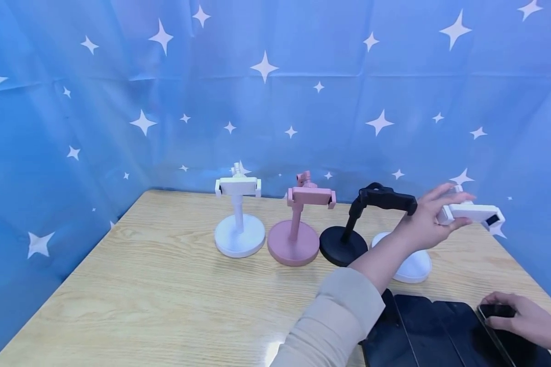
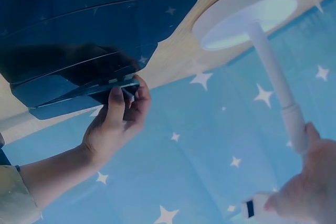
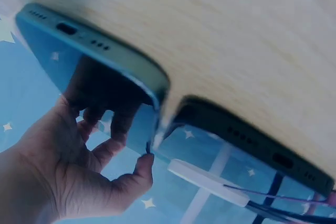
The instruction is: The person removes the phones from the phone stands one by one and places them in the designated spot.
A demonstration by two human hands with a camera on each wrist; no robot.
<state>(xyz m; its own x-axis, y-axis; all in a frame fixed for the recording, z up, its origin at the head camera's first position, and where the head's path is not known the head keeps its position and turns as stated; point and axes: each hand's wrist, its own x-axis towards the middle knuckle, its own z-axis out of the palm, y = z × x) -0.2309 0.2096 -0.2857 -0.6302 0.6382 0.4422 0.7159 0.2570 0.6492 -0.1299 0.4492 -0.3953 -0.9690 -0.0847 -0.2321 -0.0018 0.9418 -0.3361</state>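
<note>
My left hand (image 1: 424, 224) grips the clamp head of a white phone stand (image 1: 476, 212) at the right. Its round white base stands on the table behind my forearm, partly hidden. In the left wrist view its white pole (image 2: 273, 66) runs to the left hand (image 2: 310, 182). My right hand (image 1: 525, 318) pinches the far end of the rightmost smartphone (image 1: 525, 351), thumb on the screen side. The right wrist view shows thumb and fingers at this phone's (image 3: 100, 56) edges, its charging port towards the camera. Several dark smartphones (image 1: 433, 331) lie side by side, screens up.
Left of the held stand, a black phone stand (image 1: 343, 247), a pink one (image 1: 294, 244) and another white one (image 1: 240, 237) stand in a row. They are on a wooden table (image 1: 165, 285). A blue curtain (image 1: 303, 102) with white stars hangs behind.
</note>
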